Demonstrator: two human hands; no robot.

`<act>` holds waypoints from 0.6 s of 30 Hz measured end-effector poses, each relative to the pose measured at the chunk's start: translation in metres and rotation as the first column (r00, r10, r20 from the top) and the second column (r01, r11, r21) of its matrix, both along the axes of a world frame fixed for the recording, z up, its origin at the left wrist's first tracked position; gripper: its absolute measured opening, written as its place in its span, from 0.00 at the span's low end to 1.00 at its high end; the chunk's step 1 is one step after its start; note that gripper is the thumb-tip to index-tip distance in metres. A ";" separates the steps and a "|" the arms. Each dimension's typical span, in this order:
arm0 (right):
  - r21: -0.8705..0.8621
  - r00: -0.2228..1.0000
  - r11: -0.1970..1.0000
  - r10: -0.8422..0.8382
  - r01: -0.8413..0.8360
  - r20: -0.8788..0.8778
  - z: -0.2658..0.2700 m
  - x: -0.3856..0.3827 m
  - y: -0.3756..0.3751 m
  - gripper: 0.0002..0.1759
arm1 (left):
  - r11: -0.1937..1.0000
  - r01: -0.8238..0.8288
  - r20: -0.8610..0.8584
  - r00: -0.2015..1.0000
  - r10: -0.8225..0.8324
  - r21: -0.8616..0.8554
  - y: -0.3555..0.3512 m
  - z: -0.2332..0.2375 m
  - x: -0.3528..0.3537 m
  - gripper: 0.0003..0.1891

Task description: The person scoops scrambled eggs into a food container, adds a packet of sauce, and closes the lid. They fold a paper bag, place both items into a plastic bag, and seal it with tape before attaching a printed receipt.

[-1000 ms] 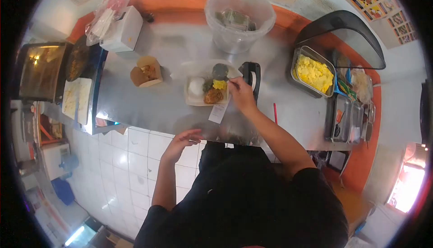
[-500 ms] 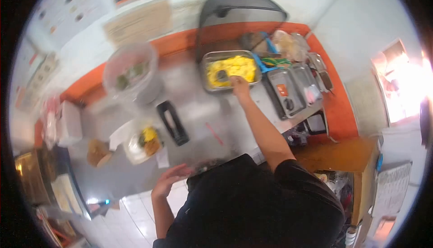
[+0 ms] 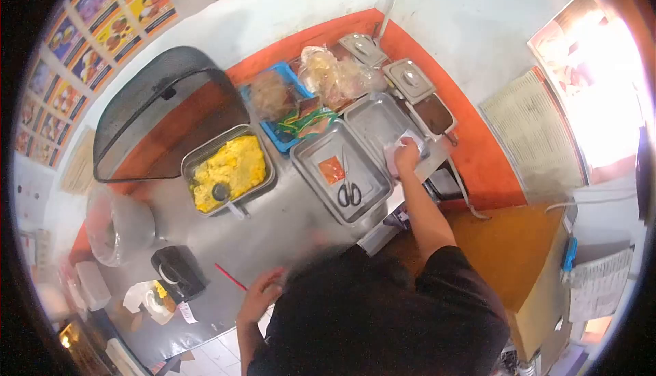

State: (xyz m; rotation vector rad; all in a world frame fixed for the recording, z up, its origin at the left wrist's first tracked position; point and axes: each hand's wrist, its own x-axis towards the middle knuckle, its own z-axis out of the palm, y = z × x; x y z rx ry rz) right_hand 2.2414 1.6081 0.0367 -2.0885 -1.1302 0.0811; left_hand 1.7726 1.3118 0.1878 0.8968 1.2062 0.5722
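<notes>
Steel counter w/ trays, orange wall; right hand on packet.

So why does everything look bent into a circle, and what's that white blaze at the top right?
Head view: a fisheye lens curves the counter and blackens the corners; the bright opening at upper right is overexposed; the left hand is smeared by motion blur, while the scissors look fairly sharp.

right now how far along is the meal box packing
Done: the meal box lies open on the counter with yellow food in it, and the scoop rests in the egg tray. In hand: the right hand is on a pale packet in a steel tray; the left hand rests at the counter edge. Left: the box is not yet closed.
</notes>
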 end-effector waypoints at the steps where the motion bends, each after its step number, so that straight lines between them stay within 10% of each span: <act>1: -0.080 0.997 0.994 0.073 -0.071 0.028 -0.007 0.021 0.004 0.12 | 1.000 -0.006 -0.026 1.000 0.006 0.009 0.015 -0.017 0.003 0.24; 4: -0.271 0.963 0.935 0.256 -0.227 0.078 -0.035 0.064 0.025 0.13 | 0.999 -0.022 -0.051 0.998 0.024 0.042 0.073 -0.019 0.041 0.21; 8: -0.095 0.949 0.952 0.299 -0.290 0.100 -0.018 0.069 0.028 0.07 | 0.977 0.123 -0.037 0.992 -0.118 0.172 0.166 -0.019 0.115 0.20; 13: 0.072 0.958 0.988 0.151 -0.138 -0.244 0.052 0.031 0.015 0.07 | 0.925 0.259 -0.117 0.965 -0.235 0.278 0.255 -0.031 0.229 0.20; 18: 0.286 0.547 0.949 0.312 -0.134 -0.777 0.091 -0.022 0.000 0.13 | 0.812 -0.128 0.051 0.991 0.120 0.570 0.306 -0.064 0.313 0.12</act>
